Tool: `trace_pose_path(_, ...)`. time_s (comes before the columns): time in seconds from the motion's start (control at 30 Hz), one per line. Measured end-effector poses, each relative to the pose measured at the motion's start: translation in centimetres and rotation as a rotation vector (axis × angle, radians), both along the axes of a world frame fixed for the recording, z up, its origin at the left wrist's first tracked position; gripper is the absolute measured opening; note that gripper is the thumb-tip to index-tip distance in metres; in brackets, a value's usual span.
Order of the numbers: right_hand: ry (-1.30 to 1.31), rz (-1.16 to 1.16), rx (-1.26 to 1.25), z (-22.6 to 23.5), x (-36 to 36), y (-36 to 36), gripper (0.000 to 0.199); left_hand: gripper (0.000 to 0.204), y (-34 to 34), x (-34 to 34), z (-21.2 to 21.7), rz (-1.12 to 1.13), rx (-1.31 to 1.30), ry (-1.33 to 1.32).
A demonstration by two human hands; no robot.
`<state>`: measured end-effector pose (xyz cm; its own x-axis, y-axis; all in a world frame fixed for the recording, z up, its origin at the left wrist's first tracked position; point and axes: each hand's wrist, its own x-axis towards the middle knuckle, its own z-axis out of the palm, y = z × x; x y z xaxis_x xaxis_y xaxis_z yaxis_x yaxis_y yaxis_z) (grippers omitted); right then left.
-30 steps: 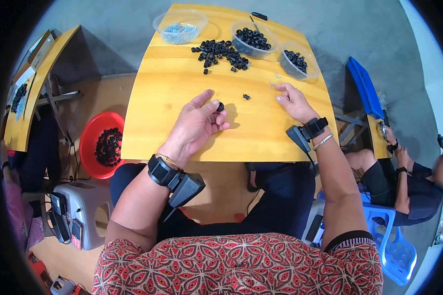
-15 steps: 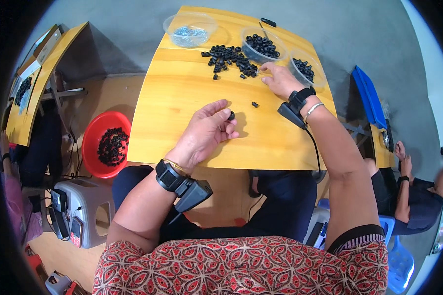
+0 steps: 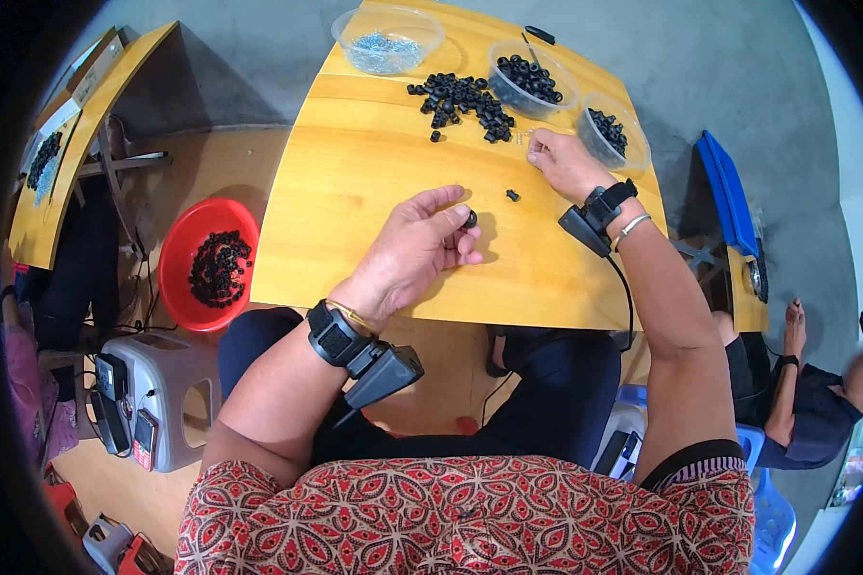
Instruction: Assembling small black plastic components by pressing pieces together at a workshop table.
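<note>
Black bead: the round bead (image 3: 471, 218) sits between the thumb and fingers of the left hand, above the near half of the table (image 3: 355, 225); read the clock directions from it, 12 being straight up the view.
Left hand: this hand (image 3: 417, 244) is closed in a pinch on the bead, lower fingers loosely curled.
Lone piece: a small black piece (image 3: 513, 195) lies near, at 2 o'clock, untouched by either hand.
Right hand: this hand (image 3: 568, 165) is at 2 o'clock, thumb and forefinger drawn together; I cannot tell whether anything is between them.
Clear bits: tiny pale bits (image 3: 520, 137) lie at 1 o'clock, just beside the right fingertips.
Fingertip work: the step looks like picking small pieces with the right hand while the left keeps a bead ready; a move from here would call for a fine, light pinch and a steady left hold.
Black heap: loose beads (image 3: 460, 101) at 12 o'clock.
Bowls: one of black beads (image 3: 532, 81) at 1 o'clock, another (image 3: 609, 131) at 2, one of bluish clear pieces (image 3: 385, 53) at 11.
Red basin: on the floor at 9 o'clock (image 3: 175, 278), with black pieces inside.
Since half a second ago: the right hand has drawn back from the heap's edge; the left pinch is unchanged.
</note>
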<state>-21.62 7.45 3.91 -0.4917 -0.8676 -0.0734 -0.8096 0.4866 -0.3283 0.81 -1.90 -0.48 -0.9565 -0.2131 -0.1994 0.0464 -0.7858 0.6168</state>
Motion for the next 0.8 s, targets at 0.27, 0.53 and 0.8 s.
trace_pose_path(0.27, -0.594, -0.196, -0.175, 0.3, 0.1, 2.7, 0.013, 0.029, 0.1, -0.2, 0.0, 0.002, -0.015, 0.014)
trace_pose_path(0.53, -0.754, -0.204, -0.277, 0.3, 1.9, 4.1, 0.021, 0.020, 0.1, -0.1, -0.2, -0.032, -0.037, 0.033)
trace_pose_path(0.8, 0.002, -0.049, -0.179, 0.5, 0.1, 0.6, 0.021, 0.019, 0.1, 0.1, -0.3, -0.032, -0.024, 0.037)
